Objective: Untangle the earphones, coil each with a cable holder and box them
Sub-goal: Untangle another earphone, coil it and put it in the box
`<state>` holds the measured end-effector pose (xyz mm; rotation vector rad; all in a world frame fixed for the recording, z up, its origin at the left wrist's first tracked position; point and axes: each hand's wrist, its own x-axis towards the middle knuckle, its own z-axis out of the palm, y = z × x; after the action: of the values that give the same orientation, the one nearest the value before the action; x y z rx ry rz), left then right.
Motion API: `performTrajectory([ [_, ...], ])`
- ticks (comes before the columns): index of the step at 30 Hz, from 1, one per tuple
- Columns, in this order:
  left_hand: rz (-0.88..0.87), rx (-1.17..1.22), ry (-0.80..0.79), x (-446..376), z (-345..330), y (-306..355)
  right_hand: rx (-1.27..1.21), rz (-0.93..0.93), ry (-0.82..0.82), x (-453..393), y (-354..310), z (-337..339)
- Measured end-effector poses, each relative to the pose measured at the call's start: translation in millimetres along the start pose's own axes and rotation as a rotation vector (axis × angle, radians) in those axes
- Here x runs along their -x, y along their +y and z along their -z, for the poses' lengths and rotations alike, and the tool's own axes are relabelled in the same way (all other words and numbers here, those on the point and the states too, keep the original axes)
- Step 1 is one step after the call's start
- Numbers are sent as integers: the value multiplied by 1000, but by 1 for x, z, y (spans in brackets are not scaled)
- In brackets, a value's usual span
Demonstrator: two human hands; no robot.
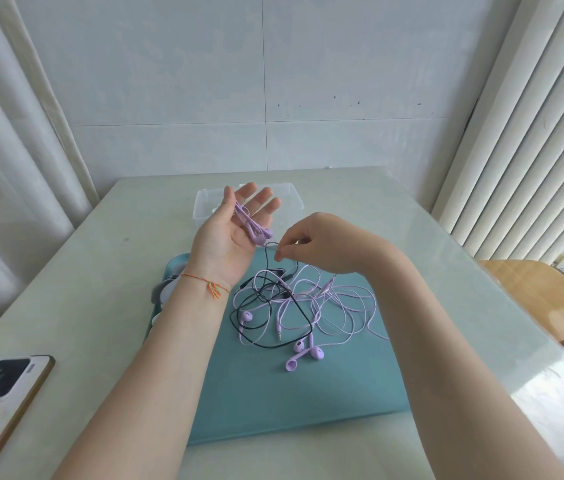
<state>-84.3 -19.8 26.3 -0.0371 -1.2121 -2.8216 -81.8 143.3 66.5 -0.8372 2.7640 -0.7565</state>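
Two hands raised over a teal mat (273,403) on the pale desk (412,237). Left hand (230,233) palm-up, fingers spread and nearly straight, with a pair of purple earbuds (256,233) lying across the palm and fingers — thumb side pressed against their stems, though how firmly cannot be told. Right hand (311,244) just beside it, fingertips (282,251) pinching a thin cable that runs from the held earbuds. Below the hands, on the mat, a loose tangle of purple earphones (325,306) crossed by a black earphone cable (270,327); three more purple buds and two jack plugs lying at the near edge of the tangle. Clear plastic box (287,195) standing on the desk behind the left hand — contents too blurred to tell. Grey and white items (161,292) partly hidden behind the left wrist at the mat's left edge. Phone (3,386) face-down at the desk's near left corner. Thin woven bracelet (211,284) on the left wrist.
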Motion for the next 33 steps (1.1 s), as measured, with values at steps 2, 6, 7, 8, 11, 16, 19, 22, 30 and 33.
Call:
performTrajectory([
  [2, -9, 35, 25, -2, 2, 0, 17, -5, -22, 0, -1, -1],
  [6, 10, 71, 86, -4, 5, -1, 33, -14, 25, -1, 1, -1],
  [7, 12, 50, 100, -5, 6, -2, 27, -16, 36, -1, 1, 0],
  [8, 16, 22, 104, -5, 6, -3, 18, -15, 37, -1, 1, 0],
  [11, 33, -26, 107, -5, 3, -7, 8, 9, -2, 1, -3, -1],
  [16, 42, -75, 113, -2, 0, -8, 35, 18, 18, -1, -6, -4],
  [19, 58, -82, 114, 0, 0, -7, 37, -5, 42, -1, -3, -1],
  [22, 61, -23, 148, -2, 0, -5, 36, -30, 40, 0, 0, 2],
  [30, 71, -14, 94, 5, -4, -2, 15, 19, -9, 4, -5, 1],
  [33, 48, -14, 79, 5, -5, -1, 11, 17, 46, 0, -5, -3],
])
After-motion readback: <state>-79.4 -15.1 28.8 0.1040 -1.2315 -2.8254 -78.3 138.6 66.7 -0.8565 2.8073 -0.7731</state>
